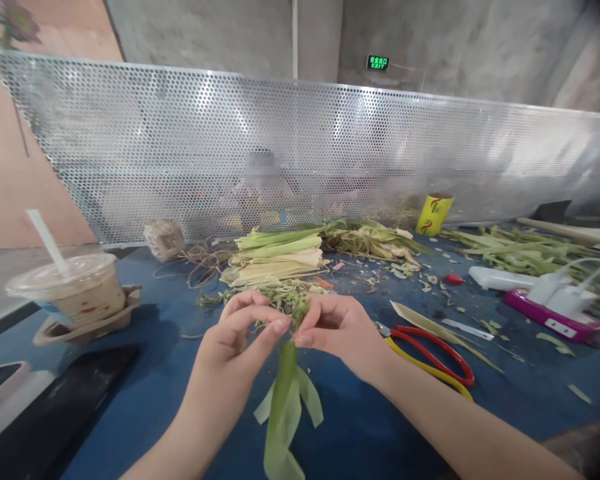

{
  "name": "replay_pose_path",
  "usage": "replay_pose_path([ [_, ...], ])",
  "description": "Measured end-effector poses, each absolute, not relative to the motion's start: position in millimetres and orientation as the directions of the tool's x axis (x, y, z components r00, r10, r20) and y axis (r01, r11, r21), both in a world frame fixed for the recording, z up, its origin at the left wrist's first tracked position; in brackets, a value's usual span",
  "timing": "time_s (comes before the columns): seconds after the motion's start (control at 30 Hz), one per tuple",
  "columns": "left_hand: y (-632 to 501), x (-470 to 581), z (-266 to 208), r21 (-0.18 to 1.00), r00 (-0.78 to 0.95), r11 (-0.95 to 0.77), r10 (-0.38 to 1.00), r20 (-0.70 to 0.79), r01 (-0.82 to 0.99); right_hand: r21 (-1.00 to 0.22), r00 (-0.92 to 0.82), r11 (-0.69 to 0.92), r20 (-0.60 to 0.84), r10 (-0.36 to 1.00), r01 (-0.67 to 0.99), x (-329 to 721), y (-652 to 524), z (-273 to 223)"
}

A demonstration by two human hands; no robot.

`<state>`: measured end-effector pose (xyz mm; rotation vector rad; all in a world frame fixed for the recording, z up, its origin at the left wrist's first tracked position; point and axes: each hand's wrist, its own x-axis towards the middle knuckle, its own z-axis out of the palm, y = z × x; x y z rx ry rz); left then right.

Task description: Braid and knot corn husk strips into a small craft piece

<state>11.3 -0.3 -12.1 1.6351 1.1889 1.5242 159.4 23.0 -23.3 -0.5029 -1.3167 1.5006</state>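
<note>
In front of me, a bundle of long green leaf strips (285, 407), like corn husk, hangs down, and its lower ends curl loosely. My left hand (243, 340) pinches its top between thumb and index finger. From the other side my right hand (343, 333) pinches the same top end, fingertips almost touching the left ones. Small dried green sprigs (275, 292) show just beyond the fingers; whether they join the bundle I cannot tell. Right of my right hand lie scissors (430, 353) with red and yellow handles, partly behind my forearm.
Stacked pale green husks (277, 257) lie behind my hands, with twine (207, 260) at their left. A drink cup (75, 287) and black tablet-like slab (60, 413) are at left. A purple power strip (555, 317) sits right. A perforated metal screen (300, 147) closes off the back.
</note>
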Motion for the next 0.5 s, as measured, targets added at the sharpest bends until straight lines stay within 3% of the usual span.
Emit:
replay_pose_path([
  [0.07, -3, 8, -11, 0.787, -0.032, -0.534, 0.821, 0.57, 0.307, -0.913, -0.399, 0.111, 0.277, 0.874, -0.392, 161, 22, -21],
  [0.17, -9, 0, -8, 0.488, 0.072, -0.711, 0.598, 0.798, 0.506, -0.892, -0.437, 0.093, 0.305, 0.846, -0.442, 163, 22, -17],
  [0.23, -13, -4, -5, 0.344, 0.138, -0.766, 0.485, 0.863, 0.543, -0.875, -0.487, 0.038, 0.305, 0.819, -0.484, 164, 22, -15],
  [0.3, -17, -5, -3, 0.344, 0.187, -0.797, 0.485, 0.854, 0.496, -0.862, -0.538, -0.031, 0.287, 0.792, -0.506, 164, 21, -14],
  [0.37, -21, -1, -1, 0.434, 0.21, -0.795, 0.552, 0.807, 0.424, -0.859, -0.579, -0.085, 0.263, 0.772, -0.504, 165, 19, -13],
  [0.5, -25, 14, -1, 0.619, -0.008, -0.712, 0.654, 0.756, 0.33, -0.883, -0.567, -0.055, 0.25, 0.785, -0.466, 168, 18, -12],
])
